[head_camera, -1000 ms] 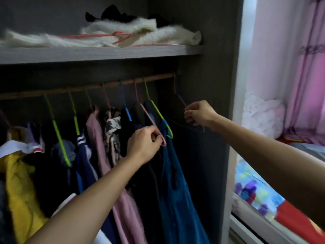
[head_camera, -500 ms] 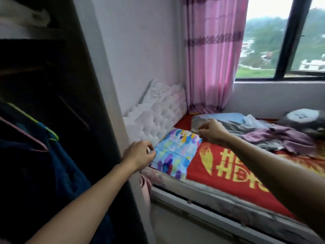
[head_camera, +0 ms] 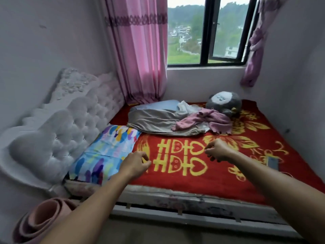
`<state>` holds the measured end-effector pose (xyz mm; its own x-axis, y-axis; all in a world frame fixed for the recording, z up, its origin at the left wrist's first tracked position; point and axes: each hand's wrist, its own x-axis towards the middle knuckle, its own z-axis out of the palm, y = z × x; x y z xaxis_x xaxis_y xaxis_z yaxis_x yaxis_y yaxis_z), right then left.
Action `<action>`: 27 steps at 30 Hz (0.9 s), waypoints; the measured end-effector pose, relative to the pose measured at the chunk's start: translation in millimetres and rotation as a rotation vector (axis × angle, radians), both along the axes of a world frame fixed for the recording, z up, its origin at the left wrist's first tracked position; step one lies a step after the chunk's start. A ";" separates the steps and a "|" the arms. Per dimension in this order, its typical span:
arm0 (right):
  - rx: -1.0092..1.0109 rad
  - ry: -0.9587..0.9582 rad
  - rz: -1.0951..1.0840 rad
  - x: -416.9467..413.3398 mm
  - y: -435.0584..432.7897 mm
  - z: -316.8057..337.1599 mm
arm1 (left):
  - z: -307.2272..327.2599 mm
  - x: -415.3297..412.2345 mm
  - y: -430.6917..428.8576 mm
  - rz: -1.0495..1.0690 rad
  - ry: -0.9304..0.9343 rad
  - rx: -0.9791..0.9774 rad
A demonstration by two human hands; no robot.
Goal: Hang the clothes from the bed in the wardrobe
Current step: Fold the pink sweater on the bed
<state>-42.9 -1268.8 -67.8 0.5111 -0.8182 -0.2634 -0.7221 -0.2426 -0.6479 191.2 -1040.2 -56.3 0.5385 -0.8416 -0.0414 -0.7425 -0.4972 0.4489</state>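
Presently, the left hand (head_camera: 135, 164) and right hand (head_camera: 218, 152) are held out over the red blanket (head_camera: 193, 182), fingers loosely curled, nothing grasped; a reach for a garment is judged likely. The pink garment (head_camera: 207, 118) and grey garment (head_camera: 154, 122) are heaped farther back beside a plush toy (head_camera: 223, 101), well apart from both hands. A patterned pillow (head_camera: 109, 152) is set against the tufted headboard (head_camera: 58, 138); a pink curtain (head_camera: 140, 59) is hung beside the window (head_camera: 186, 32).

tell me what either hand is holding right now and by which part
Nothing is held. The left hand and right hand hover over the red blanket, fingers loosely curled; the pink garment lies farther back, untouched.
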 end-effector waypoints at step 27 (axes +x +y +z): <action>0.283 0.194 -0.355 -0.4 -402.5 -165.8 | -162.9 63.7 -497.3 -0.270 0.139 0.393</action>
<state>-43.4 -1671.3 -233.5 0.1328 -0.8155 -0.5633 -0.8422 0.2068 -0.4980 254.9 -1537.5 -219.1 0.2702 -0.8566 -0.4396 -0.8144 -0.4469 0.3702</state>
